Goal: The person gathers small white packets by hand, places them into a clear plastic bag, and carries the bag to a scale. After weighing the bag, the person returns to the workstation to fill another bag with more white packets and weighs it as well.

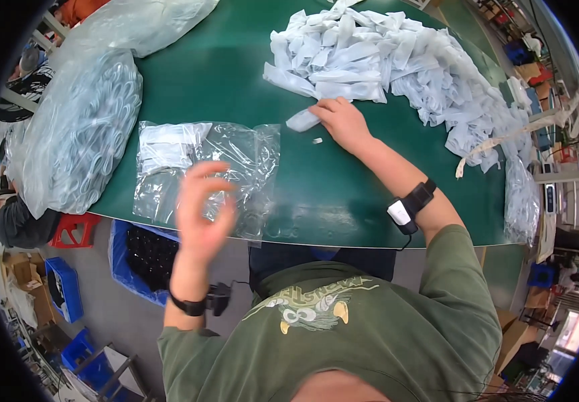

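Observation:
My right hand point(344, 122) is closed at the fingertips on one end of a small pale bluish-white packet point(301, 121), low over the green table. A tiny white scrap point(317, 141) lies just below that packet. My left hand point(206, 211), slightly blurred, is raised with its fingers curved and apart; nothing shows in it. Beneath it lies a clear plastic bag point(242, 151) spread flat on the table. Several similar pale packets point(165, 147) sit in a stack at the bag's left end, partly hidden by the film.
A large heap of pale packets point(363, 53) covers the table's far right. To the left rests a big clear sack of pale looped pieces point(92, 127). Below the table's near edge stands a blue-lined bin point(145, 258) with dark contents. Another person's arm point(18, 218) shows at far left.

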{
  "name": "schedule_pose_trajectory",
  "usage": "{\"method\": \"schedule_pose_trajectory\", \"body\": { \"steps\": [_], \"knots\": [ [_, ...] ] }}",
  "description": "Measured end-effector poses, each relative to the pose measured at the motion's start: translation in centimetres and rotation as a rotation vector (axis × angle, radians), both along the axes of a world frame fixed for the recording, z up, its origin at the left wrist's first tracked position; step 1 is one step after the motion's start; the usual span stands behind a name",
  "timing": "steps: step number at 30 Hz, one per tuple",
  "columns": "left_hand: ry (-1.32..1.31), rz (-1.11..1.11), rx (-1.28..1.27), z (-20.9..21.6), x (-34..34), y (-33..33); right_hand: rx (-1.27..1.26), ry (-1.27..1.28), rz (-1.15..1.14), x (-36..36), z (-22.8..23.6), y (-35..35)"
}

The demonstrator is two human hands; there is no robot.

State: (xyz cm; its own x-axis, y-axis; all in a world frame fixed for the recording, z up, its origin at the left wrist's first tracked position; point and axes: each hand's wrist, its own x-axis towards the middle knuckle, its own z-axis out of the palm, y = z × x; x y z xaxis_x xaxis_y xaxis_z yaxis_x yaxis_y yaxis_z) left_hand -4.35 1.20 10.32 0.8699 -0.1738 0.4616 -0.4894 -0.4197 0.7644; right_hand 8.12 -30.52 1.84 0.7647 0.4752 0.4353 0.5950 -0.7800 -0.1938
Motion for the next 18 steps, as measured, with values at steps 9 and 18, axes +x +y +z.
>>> {"method": "schedule_pose_trajectory", "body": {
  "steps": [9,18],
  "knots": [
    [-0.032,-0.064,0.197,-7.0,1.7,-13.4,0.147,0.366,0.522,-8.5,0.0,-2.8],
    [0.100,-0.121,0.315,-9.9,1.4,-13.6,0.445,0.391,-0.053,2.0,0.9,2.7]
  ]
}}
